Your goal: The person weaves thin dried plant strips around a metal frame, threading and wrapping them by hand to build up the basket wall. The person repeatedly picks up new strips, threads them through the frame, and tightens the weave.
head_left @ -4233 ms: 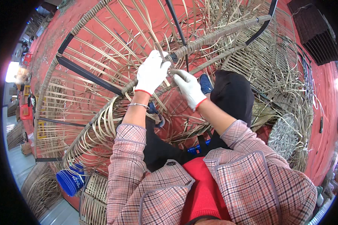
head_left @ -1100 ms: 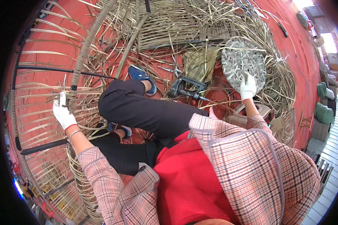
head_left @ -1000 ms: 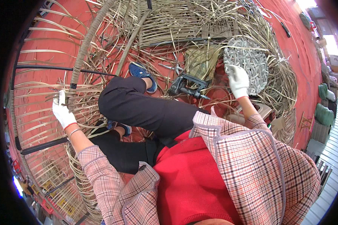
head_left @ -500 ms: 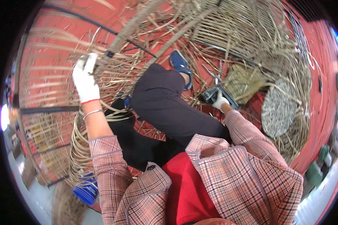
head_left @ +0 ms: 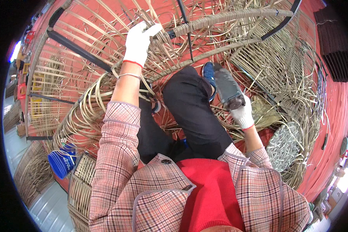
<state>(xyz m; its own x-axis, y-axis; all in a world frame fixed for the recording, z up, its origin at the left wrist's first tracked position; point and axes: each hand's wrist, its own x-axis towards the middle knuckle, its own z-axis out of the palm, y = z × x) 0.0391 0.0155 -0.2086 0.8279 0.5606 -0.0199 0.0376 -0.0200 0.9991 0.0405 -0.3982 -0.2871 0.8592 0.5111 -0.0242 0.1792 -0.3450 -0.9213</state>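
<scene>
My left hand (head_left: 138, 40), in a white glove, closes on a rattan-woven frame (head_left: 228, 19) where its cane-wrapped bar stops beside a black piece of metal. Pale cane strips fan out from under the fingers. In my right hand (head_left: 243, 112), also gloved, is a dark grey handheld power tool (head_left: 226, 83), smeared by motion, so its exact kind cannot be told. It is raised off the floor beside my right knee, its far end over my blue shoe (head_left: 208, 73). Coils of loose cane (head_left: 98, 96) hang next to my left forearm.
A flat woven panel (head_left: 255, 50) lies at the far right amid scattered strips. A round grey woven disc (head_left: 284, 147) is near my right arm. At left are a blue bucket (head_left: 62, 162) and a slatted cane piece (head_left: 81, 185). Stacked dark brown panels (head_left: 336, 46) stand far right.
My right hand has lifted the dark power tool from the floor. My left hand and the frame sit farther right and higher in the picture, as the whole view has shifted.
</scene>
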